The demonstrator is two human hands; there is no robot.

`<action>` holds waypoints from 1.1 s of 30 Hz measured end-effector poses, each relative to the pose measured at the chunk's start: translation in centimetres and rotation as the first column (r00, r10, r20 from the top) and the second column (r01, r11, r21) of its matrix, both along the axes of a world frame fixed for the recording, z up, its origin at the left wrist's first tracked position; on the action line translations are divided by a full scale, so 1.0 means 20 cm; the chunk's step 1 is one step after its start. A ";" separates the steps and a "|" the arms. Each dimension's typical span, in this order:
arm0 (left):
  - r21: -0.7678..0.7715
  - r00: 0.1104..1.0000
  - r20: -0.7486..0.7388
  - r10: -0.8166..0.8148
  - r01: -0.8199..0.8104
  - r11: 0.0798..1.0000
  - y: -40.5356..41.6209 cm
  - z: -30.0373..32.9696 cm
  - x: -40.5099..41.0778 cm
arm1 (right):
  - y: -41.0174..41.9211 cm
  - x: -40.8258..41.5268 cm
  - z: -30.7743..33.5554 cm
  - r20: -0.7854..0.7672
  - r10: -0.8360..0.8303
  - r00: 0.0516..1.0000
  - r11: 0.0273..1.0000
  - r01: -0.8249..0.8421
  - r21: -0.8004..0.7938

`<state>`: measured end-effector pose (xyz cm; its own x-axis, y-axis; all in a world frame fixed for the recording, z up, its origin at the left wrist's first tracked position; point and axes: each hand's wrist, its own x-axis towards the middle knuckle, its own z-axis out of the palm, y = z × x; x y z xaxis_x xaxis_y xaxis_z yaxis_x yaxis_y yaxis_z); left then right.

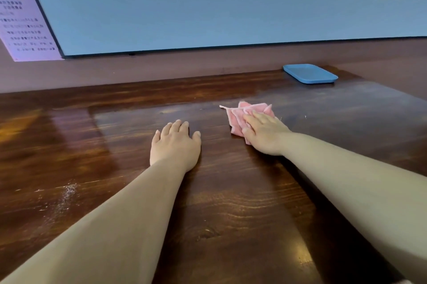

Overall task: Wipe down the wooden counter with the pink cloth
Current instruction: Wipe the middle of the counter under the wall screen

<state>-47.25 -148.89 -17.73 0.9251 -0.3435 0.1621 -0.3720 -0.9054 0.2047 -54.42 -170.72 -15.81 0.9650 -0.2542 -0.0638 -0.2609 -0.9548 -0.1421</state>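
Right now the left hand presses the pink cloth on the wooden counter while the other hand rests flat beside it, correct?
Not quite: the head view shows the right hand pressing the pink cloth on the wooden counter; the left hand rests flat beside it.

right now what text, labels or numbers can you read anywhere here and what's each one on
Paper notice on the wall, far left: several lines of printed characters with a reddish heading, all too blurred to read.
Blue tray: no text seen.
Pink cloth under the right hand: no label seen.
Counter, where the left hand rests, and the grey panel: no text.
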 end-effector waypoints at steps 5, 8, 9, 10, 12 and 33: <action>0.000 1.000 -0.002 0.003 -0.003 1.000 0.00 -0.01 0.01 | -0.04 -0.11 -0.05 0.031 0.056 0.998 0.998 -0.056 0.014; 0.011 1.000 -0.004 0.000 0.001 1.000 0.00 0.00 0.00 | -0.02 -0.02 0.01 0.001 -0.041 0.999 0.999 0.041 0.007; 0.007 1.000 -0.007 0.000 0.000 1.000 0.00 0.01 0.00 | -0.02 0.00 0.02 -0.001 -0.056 0.998 0.998 0.056 -0.003; 0.004 1.000 -0.011 0.001 -0.001 1.000 0.00 0.01 0.00 | -0.01 0.01 0.02 0.006 -0.053 0.999 0.999 0.053 -0.010; 0.007 1.000 -0.012 0.004 -0.004 1.000 0.00 0.01 -0.01 | 0.00 -0.03 0.01 0.020 -0.017 1.000 1.000 0.017 -0.005; 0.018 1.000 -0.011 -0.003 0.003 1.000 -0.01 0.02 -0.01 | 0.07 -0.04 -0.01 0.000 0.053 0.999 0.998 -0.053 -0.026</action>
<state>-47.44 -149.07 -17.32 0.9257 -0.3493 0.1455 -0.3728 -0.9078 0.1922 -55.32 -169.36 -16.01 0.9773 -0.2038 -0.0571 -0.2093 -0.9708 -0.1171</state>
